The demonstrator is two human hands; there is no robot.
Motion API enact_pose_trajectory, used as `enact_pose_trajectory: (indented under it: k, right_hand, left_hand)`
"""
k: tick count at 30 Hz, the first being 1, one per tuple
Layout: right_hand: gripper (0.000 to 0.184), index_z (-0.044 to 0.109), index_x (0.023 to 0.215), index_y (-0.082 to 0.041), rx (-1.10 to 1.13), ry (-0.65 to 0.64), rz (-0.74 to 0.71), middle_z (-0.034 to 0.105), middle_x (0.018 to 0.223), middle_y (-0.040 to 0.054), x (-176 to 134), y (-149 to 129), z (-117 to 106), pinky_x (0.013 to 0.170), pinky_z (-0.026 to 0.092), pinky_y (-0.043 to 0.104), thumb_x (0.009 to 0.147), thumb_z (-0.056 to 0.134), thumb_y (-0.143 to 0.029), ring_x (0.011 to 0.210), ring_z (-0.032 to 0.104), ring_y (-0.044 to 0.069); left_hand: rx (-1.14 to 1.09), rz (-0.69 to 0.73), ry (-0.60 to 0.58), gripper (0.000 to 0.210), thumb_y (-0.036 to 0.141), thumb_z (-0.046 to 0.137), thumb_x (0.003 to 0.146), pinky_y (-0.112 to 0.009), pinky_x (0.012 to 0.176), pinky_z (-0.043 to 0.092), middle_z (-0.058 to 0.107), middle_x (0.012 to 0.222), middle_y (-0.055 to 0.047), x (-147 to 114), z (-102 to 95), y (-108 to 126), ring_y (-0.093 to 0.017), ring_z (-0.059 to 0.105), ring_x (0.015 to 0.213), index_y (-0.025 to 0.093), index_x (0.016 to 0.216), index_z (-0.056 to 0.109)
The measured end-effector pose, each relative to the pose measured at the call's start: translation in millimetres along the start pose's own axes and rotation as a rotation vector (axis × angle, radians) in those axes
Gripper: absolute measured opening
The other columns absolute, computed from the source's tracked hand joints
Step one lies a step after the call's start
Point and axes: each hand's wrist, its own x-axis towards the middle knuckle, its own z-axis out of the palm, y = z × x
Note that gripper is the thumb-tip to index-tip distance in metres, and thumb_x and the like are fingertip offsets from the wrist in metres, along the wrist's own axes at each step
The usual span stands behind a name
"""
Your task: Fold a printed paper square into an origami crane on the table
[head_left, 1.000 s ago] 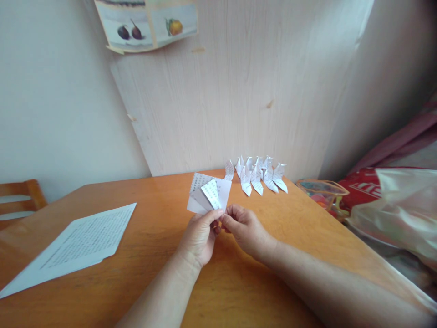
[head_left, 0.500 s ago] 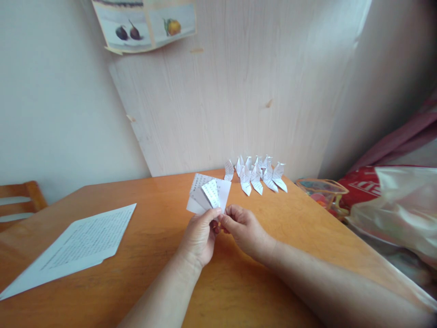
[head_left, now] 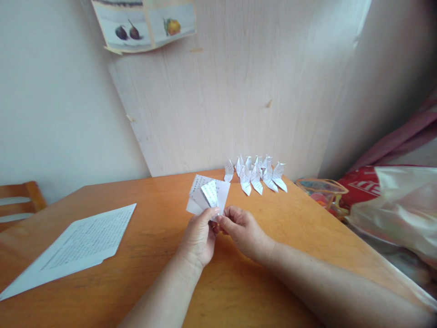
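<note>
Your left hand pinches the lower corner of the folded paper between thumb and fingers, and your right thumb and fingertips, part of the right hand, nip its bottom tip, holding it above the table. It looks only part-folded, with a layered flap creased and its broad sides open. Printed sheets lie flat, unfolded, to your left; farther off, several paper birds stand, seemingly finished.
</note>
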Motion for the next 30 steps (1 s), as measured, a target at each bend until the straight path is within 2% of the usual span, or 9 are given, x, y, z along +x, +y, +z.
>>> enact_pose_trajectory:
  k: [7, 15, 23, 30]
  right_hand:
    - [0.02, 0.058, 0.078, -0.019, -0.006, -0.003, 0.005, 0.064, 0.075, 0.0026, -1, 3, 2, 0.065, 0.044, 0.029, 0.087, 0.059, -0.037, 0.071, 0.058, 0.016]
    - [0.018, 0.059, 0.076, -0.019, 0.017, -0.003, 0.015, 0.064, 0.074, 0.0029, -3, 0, 3, 0.066, 0.044, 0.032, 0.086, 0.061, -0.035, 0.07, 0.058, 0.017]
    - [0.021, 0.055, 0.068, -0.02, 0.203, -0.002, 0.041, 0.057, 0.062, -0.0004, 0, -8, 1, 0.06, 0.039, 0.03, 0.08, 0.065, -0.035, 0.058, 0.05, 0.013]
    - [0.025, 0.054, 0.068, -0.019, 0.257, 0.067, 0.083, 0.052, 0.06, -0.0021, 3, -10, -9, 0.059, 0.034, 0.029, 0.079, 0.068, -0.036, 0.058, 0.044, 0.011]
  left_hand:
    - [-0.049, -0.02, 0.046, 0.019, 0.02, 0.075, 0.07, -0.024, 0.051, 0.035, 0.057, 0.07, 0.003, -1, 1.9, 1, -0.009, 0.05, 0.058, 0.016, 0.083, 0.061]
    - [-0.056, -0.012, 0.039, 0.02, 0.023, 0.074, 0.073, -0.023, 0.052, 0.038, 0.059, 0.074, 0.002, 1, 1.3, 0, -0.01, 0.052, 0.059, 0.017, 0.089, 0.063]
    - [-0.038, -0.047, 0.003, 0.028, 0.034, 0.076, 0.076, -0.023, 0.052, 0.038, 0.059, 0.074, 0.001, -1, 1.4, 1, -0.009, 0.048, 0.057, 0.016, 0.096, 0.065]
    - [0.116, -0.057, 0.022, 0.014, 0.025, 0.069, 0.073, -0.024, 0.054, 0.035, 0.056, 0.07, 0.001, -3, -1.4, 0, -0.01, 0.049, 0.061, 0.015, 0.08, 0.062]
